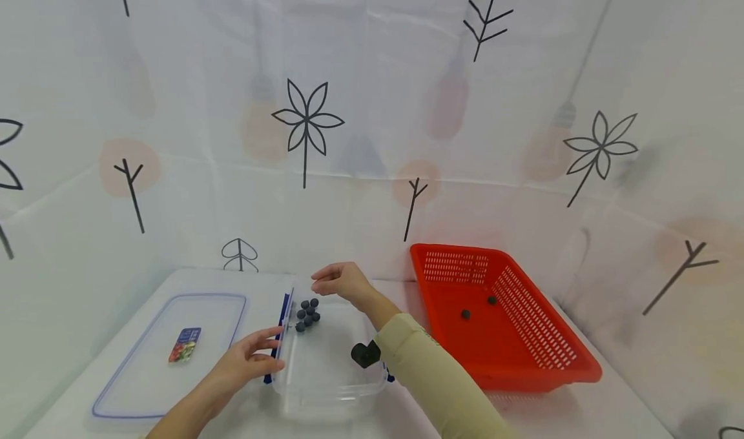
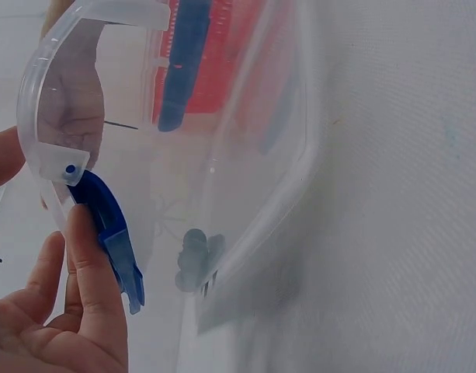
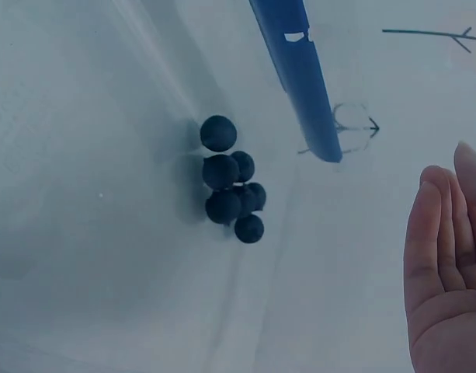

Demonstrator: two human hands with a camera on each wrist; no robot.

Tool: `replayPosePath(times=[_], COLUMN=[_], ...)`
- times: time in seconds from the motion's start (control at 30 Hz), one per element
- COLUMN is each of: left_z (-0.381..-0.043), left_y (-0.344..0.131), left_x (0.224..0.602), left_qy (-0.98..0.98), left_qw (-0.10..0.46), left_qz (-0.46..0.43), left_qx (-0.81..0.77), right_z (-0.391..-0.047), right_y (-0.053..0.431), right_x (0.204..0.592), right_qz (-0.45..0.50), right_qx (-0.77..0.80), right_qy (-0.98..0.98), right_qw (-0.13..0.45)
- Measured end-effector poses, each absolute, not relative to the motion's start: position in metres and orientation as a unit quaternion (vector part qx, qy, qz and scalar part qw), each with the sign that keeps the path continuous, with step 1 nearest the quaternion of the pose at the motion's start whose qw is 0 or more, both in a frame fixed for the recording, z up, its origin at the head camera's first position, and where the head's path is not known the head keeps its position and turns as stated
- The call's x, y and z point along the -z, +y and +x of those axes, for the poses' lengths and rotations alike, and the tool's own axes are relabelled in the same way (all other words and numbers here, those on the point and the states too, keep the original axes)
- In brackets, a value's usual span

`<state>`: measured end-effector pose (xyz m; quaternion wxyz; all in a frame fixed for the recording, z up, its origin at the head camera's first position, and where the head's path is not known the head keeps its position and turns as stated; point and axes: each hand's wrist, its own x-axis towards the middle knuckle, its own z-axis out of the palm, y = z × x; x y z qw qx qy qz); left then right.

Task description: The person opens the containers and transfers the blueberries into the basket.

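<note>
A clear plastic container (image 1: 334,368) with blue latches (image 2: 109,225) stands in the middle of the table. Inside it, a cluster of several dark round balls (image 1: 308,315) gathers near the left wall. My left hand (image 1: 247,361) is at the container's left side, its fingers touching the rim and a latch in the left wrist view. Above the far end of the container hovers my right hand (image 1: 347,284), palm visible and fingers extended with nothing in them in the right wrist view. The balls lie clear of that hand.
To the right stands a red perforated basket (image 1: 546,290) holding two dark balls (image 1: 465,314). A clear lid with a blue edge (image 1: 124,361) lies on the left, with a colourful label (image 1: 185,345) on it. A patterned white curtain (image 1: 360,219) hangs behind the table.
</note>
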<state>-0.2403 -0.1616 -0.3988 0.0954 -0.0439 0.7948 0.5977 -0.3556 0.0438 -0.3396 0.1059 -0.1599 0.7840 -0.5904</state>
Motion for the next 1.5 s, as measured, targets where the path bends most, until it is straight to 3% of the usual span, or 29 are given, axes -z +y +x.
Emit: replayPosePath(times=[0.53, 1.03, 1.5], left_z=[-0.241, -0.243, -0.243], left_y=[-0.164, -0.163, -0.167], left_x=[0.397, 0.399, 0.401], left_qy=[0.784, 0.776, 0.776], left_qw=[0.099, 0.101, 0.098], left_qz=[-0.037, -0.026, -0.03], left_qx=[-0.611, -0.622, -0.623], right_z=[-0.379, -0.38, -0.381], right_y=[0.038, 0.032, 0.027], right_x=[0.376, 0.383, 0.385], right_qz=[-0.108, -0.194, -0.215], right_qx=[0.498, 0.291, 0.265], right_qy=[0.854, 0.927, 0.925], right_qw=[0.105, 0.135, 0.167])
